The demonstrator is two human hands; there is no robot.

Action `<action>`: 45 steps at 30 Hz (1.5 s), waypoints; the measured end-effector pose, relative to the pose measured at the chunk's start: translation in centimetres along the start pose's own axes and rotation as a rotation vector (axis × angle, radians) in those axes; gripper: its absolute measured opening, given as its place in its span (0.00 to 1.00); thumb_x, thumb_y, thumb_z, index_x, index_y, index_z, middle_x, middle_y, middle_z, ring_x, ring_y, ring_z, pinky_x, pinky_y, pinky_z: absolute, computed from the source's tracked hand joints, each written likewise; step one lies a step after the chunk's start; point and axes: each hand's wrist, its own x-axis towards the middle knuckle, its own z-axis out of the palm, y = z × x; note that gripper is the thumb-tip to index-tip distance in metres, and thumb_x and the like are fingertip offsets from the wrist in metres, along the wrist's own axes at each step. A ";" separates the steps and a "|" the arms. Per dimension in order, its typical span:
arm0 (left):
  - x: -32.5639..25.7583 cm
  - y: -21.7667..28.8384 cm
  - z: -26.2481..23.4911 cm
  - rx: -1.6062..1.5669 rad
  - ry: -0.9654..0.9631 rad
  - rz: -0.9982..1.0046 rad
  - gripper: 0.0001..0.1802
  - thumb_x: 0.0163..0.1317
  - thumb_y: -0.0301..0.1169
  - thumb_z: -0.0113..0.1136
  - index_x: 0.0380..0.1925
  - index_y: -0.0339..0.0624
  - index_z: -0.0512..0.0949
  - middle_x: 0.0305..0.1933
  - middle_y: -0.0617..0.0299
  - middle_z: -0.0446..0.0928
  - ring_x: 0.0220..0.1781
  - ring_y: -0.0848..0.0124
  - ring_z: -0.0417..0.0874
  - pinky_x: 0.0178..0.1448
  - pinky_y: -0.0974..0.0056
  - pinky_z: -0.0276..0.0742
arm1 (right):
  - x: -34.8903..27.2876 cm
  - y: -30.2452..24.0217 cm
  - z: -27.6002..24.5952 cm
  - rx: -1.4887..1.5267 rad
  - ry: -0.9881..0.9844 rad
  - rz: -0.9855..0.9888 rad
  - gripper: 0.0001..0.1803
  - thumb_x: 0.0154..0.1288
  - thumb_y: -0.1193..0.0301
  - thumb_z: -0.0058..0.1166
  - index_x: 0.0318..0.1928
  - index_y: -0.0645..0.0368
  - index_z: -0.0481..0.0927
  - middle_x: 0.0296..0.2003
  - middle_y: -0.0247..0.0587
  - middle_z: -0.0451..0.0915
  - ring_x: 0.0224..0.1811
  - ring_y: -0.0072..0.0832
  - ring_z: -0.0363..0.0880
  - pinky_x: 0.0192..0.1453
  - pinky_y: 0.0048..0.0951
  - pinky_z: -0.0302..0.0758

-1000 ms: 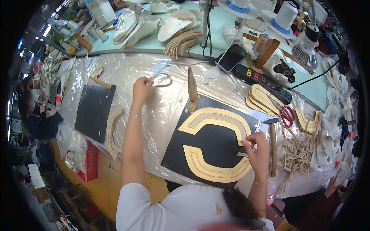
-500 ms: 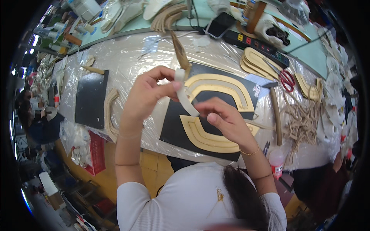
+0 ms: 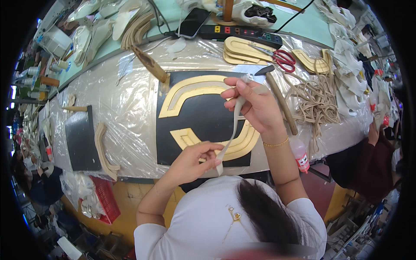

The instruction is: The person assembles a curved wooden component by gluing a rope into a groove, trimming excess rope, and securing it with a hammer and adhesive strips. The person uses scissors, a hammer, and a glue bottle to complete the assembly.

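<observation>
Between my hands stretches a pale beige strip. My right hand pinches its upper end above the black board. My left hand grips the lower end near the table's front edge. On the black board lies a tan C-shaped piece, with its lower part under the strip. Both hands hover just above the board.
Red-handled scissors, a wooden-handled tool and a heap of beige cord lie to the right. A glue bottle stands at the edge. A second black board sits left; a power strip and phone lie behind.
My left hand came back from the far left of the table with the strip. Both hands met over the board, then drew apart, stretching the strip between them.
</observation>
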 end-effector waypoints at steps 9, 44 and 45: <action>-2.3 0.9 -3.1 -0.471 -0.194 0.007 0.27 0.59 0.16 0.67 0.60 0.25 0.74 0.37 0.57 0.83 0.37 0.71 0.85 0.44 0.67 0.82 | 3.7 -2.2 -3.6 -0.187 0.056 -0.084 0.22 0.80 0.61 0.46 0.59 0.67 0.78 0.30 0.40 0.85 0.26 0.20 0.83 0.32 0.17 0.79; 3.7 1.7 3.1 -0.682 0.693 0.619 0.56 0.66 0.16 0.60 0.80 0.60 0.33 0.59 0.58 0.69 0.59 0.69 0.75 0.64 0.62 0.73 | -1.9 8.1 5.1 -0.225 -0.125 -0.298 0.36 0.74 0.54 0.56 0.75 0.56 0.62 0.73 0.39 0.55 0.73 0.31 0.59 0.71 0.35 0.65; 3.7 1.6 3.1 -0.686 0.701 0.641 0.56 0.66 0.16 0.60 0.80 0.60 0.33 0.59 0.57 0.70 0.59 0.69 0.75 0.64 0.61 0.73 | -2.1 7.5 5.1 -0.245 -0.106 -0.365 0.24 0.79 0.60 0.48 0.67 0.61 0.73 0.72 0.43 0.59 0.70 0.31 0.64 0.70 0.34 0.67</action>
